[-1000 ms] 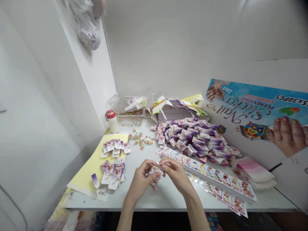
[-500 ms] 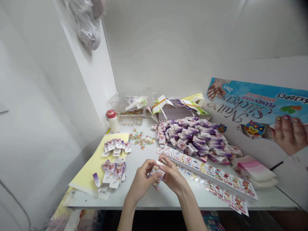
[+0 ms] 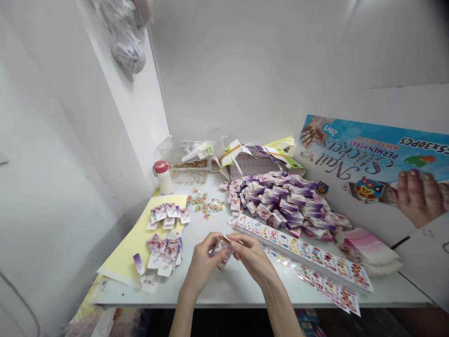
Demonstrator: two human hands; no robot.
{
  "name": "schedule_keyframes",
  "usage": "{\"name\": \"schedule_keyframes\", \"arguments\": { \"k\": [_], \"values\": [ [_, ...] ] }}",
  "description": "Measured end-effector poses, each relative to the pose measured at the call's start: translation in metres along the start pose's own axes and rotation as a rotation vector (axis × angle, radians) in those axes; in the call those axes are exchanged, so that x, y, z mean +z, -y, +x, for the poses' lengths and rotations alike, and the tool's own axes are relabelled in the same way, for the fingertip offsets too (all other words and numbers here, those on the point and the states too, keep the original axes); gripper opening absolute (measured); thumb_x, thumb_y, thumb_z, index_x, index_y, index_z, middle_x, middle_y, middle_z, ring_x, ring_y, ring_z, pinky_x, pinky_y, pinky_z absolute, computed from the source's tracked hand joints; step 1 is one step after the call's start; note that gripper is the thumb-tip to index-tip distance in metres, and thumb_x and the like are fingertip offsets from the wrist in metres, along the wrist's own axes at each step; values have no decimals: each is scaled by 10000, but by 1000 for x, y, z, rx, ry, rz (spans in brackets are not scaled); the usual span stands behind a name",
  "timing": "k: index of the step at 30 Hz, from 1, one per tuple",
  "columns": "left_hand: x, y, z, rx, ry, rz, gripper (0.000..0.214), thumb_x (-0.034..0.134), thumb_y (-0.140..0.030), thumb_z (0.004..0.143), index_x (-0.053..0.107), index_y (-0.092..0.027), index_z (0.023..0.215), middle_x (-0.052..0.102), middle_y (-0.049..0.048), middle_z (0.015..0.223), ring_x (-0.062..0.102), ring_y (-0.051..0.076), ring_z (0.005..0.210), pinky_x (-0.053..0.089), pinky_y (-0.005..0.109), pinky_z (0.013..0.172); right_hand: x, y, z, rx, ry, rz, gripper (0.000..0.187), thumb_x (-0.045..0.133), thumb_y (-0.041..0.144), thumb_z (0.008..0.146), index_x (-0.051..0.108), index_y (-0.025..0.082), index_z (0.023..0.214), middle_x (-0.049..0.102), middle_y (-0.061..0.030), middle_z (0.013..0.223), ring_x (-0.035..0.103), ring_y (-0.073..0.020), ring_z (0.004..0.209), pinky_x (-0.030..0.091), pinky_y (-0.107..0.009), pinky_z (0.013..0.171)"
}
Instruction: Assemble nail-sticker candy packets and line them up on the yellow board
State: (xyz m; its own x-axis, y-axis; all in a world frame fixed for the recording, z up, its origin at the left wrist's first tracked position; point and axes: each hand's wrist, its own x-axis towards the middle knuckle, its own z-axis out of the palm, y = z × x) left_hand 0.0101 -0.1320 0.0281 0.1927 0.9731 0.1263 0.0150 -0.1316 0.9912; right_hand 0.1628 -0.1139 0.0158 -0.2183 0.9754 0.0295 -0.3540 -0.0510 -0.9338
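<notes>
Between my two hands, over the front middle of the table, is a small printed card box (image 3: 221, 253) in purple and white. My left hand (image 3: 204, 260) is closed around its left side. My right hand (image 3: 247, 253) pinches its upper right end, where a white flap shows. The fingers partly cover the box. To the left, similar flat boxes (image 3: 171, 256) with white flaps lie in two groups on a yellow sheet (image 3: 129, 257). Small colourful candies (image 3: 206, 205) are scattered beyond my hands. Long strips of nail stickers (image 3: 305, 248) lie right of my right hand.
A large heap of filled-looking purple boxes (image 3: 277, 201) stands at the back right, before an opened carton (image 3: 252, 166). A red-capped bottle (image 3: 163, 178) stands beside clear tubs (image 3: 189, 174). A big Nail Stickers box (image 3: 379, 164) leans at the right, near pink-and-white packets (image 3: 368, 248).
My right hand's fingers have shifted on the upper end of the box, and the white flap shows less. Both hands moved slightly left with the box. The view shifted a little.
</notes>
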Motion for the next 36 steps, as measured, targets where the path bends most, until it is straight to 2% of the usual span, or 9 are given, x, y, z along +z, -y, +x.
{"name": "schedule_keyframes", "arguments": {
  "k": [7, 10, 13, 17, 19, 23, 28, 32, 36],
  "values": [
    [1, 0, -2, -31, 46, -49, 277, 642, -372, 776, 514, -208, 959, 548, -36, 734, 570, 125, 633, 536, 225, 461, 4, 2, 0, 125, -49, 148, 234, 845, 263, 543, 703, 185, 712, 563, 29, 586, 433, -85, 514, 316, -241, 536],
    [1, -1, -2, -41, 45, -57, 376, 653, -360, 768, 469, -229, 1070, 539, -50, 703, 574, 131, 626, 543, 233, 459, 5, 1, 0, 170, -33, 221, 234, 846, 270, 540, 694, 190, 698, 574, 20, 583, 447, -99, 518, 316, -247, 533],
    [1, -3, -3, -46, 25, -68, 434, 640, -358, 780, 445, -240, 1149, 532, -55, 683, 572, 128, 611, 553, 240, 461, 6, 4, -2, 86, -7, 92, 206, 823, 311, 595, 723, 187, 726, 588, 1, 663, 417, -91, 537, 311, -248, 536],
    [3, -3, -3, 3, -8, -122, 236, 604, -372, 812, 520, -207, 958, 549, -32, 708, 565, 129, 634, 559, 243, 449, 4, 15, -7, -49, 127, -184, 257, 670, 415, 776, 745, 180, 703, 584, -41, 766, 453, -124, 643, 326, -258, 558],
    [5, -3, -3, 16, -22, -138, 212, 601, -370, 817, 521, -205, 921, 546, -35, 694, 555, 126, 621, 558, 246, 442, 3, 18, -9, -63, 152, -231, 251, 637, 418, 804, 753, 198, 775, 595, -44, 805, 482, -136, 683, 345, -261, 581],
    [7, -4, -2, 21, -5, -194, 222, 585, -370, 830, 495, -227, 974, 546, -38, 712, 566, 132, 644, 556, 255, 472, 0, 17, -10, -36, 66, -205, 246, 710, 374, 741, 735, 230, 939, 628, -28, 794, 516, -147, 697, 382, -272, 633],
    [3, -6, -3, -30, 173, -154, 654, 799, -256, 619, 451, -256, 1173, 621, 45, 1047, 591, 223, 993, 531, 250, 656, -2, 12, -5, 16, -133, -37, 216, 764, 378, 654, 739, 192, 762, 610, -19, 697, 491, -134, 635, 376, -256, 591],
    [3, -8, -4, -29, 148, -51, 591, 781, -260, 644, 477, -237, 1151, 655, 44, 974, 627, 212, 904, 492, 240, 638, -7, 14, -4, 71, -72, 10, 211, 771, 369, 646, 727, 180, 729, 598, -13, 660, 483, -123, 606, 365, -242, 566],
    [5, -12, -4, -21, 189, -56, 581, 759, -212, 661, 483, -240, 1172, 648, 65, 1046, 618, 228, 964, 480, 252, 673, -9, 16, -7, 53, -36, -58, 197, 732, 350, 698, 734, 197, 823, 597, -9, 684, 459, -106, 574, 340, -225, 512]
  ]
}}
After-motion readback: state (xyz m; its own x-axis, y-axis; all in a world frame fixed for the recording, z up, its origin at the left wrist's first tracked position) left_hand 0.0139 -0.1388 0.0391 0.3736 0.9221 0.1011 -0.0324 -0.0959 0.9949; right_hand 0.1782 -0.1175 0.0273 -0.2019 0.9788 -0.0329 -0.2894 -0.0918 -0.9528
